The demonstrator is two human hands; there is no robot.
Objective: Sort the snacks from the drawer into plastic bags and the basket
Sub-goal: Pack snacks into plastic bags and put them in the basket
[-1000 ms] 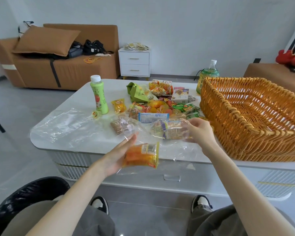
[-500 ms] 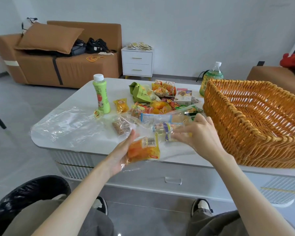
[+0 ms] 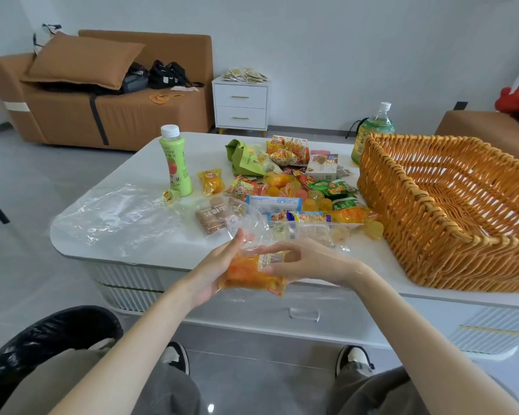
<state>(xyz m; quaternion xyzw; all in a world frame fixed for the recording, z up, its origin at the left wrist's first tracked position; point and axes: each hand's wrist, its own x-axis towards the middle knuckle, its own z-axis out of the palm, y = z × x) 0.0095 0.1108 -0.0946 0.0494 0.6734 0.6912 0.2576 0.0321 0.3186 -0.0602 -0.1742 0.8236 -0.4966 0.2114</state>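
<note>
- Right hand has come off the snack pile onto the orange packet.
- Left of the basket, left hand holds that packet, fingers clamped behind it.
- Right fingers pinch its label end.

Orange woven basket, green bottle, white table.

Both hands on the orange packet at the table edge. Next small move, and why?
Probably push the orange packet further into the clear plastic bag. The left hand holds it, the right hand pinches its label end, and clear film seems to wrap both, so bagging looks half done.
</note>
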